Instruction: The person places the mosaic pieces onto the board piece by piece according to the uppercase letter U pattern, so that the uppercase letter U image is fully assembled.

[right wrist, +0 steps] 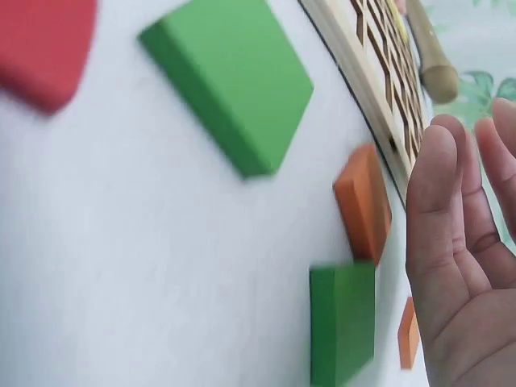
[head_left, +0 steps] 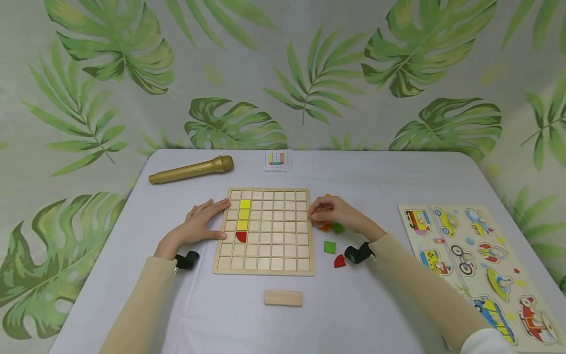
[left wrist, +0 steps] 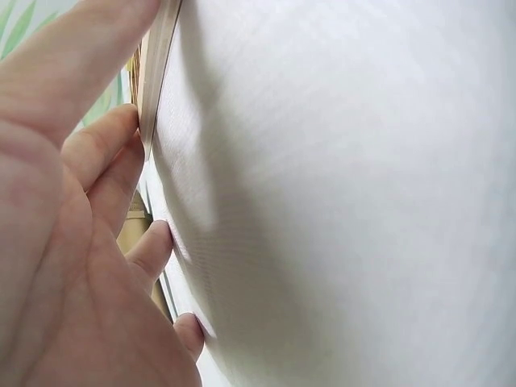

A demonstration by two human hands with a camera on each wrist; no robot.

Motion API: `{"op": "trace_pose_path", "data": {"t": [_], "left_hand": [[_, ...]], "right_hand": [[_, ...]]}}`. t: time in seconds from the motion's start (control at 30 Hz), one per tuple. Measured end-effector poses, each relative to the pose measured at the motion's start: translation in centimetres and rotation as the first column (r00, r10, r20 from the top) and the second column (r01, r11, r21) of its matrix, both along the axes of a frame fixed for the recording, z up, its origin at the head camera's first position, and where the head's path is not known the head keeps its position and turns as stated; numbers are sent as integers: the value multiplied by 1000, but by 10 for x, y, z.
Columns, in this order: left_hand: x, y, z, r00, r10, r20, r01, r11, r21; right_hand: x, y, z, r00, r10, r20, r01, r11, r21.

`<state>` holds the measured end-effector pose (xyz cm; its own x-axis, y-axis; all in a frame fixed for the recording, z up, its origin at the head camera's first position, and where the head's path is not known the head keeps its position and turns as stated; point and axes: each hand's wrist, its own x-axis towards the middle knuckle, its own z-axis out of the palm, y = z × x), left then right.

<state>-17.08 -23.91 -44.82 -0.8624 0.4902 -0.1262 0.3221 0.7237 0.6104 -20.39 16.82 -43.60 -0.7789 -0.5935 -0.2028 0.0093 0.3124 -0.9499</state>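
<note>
A wooden grid board point(head_left: 265, 272) lies mid-table, with yellow squares point(head_left: 243, 214) in a column near its left side and a red quarter-round piece point(head_left: 240, 237) below them. My left hand point(head_left: 196, 223) rests at the board's left edge, fingers extended, thumb and fingertips touching the rim. Beside the right edge hovers my right hand point(head_left: 340, 211), fingers slightly bent, with no piece visible in it. Around it lie a green square point(head_left: 329, 247), another green piece point(head_left: 338, 227), orange pieces point(right wrist: 364, 201) and a loose red quarter-round point(head_left: 339, 261); the hand partly covers some.
A small pattern card point(head_left: 278, 161) with a coloured U lies behind the board. To its left is a gold microphone point(head_left: 192, 169). A wooden stick point(head_left: 283, 298) lies in front. A vehicle puzzle board point(head_left: 477, 265) takes up the right side.
</note>
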Motion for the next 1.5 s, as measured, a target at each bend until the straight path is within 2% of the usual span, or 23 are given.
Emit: {"op": "trace_pose_path", "data": {"t": [0.4,0.73,0.9,1.03,1.13,1.33,1.5], "left_hand": [[0,0,-1,1000,-1,2,1,1000,-6],[1,1,1,1000,0,2,0,1000,2],[0,0,1,1000,-2,0,2,1000,3],[-1,0,0,1000,0,4,0,1000,-7],[-1,0,-1,1000,2,6,-1,1000,-12],[-2,-1,-2,1000,3,6,-3,1000,-15],[-2,-1,-3,1000,4,8,-4,1000,-14]], "right_hand": [[1,42,-3,998,-61,-15,61,998,-1],[4,53,-6,998,-57,-11,58,998,27],[4,55,-7,993,-7,-116,18,996,92],[5,58,-11,971,40,-237,-12,993,117],[5,58,-13,954,54,-294,-13,990,139],[8,53,-11,953,51,-299,26,969,248],[9,49,-11,950,58,-306,34,958,285]]}}
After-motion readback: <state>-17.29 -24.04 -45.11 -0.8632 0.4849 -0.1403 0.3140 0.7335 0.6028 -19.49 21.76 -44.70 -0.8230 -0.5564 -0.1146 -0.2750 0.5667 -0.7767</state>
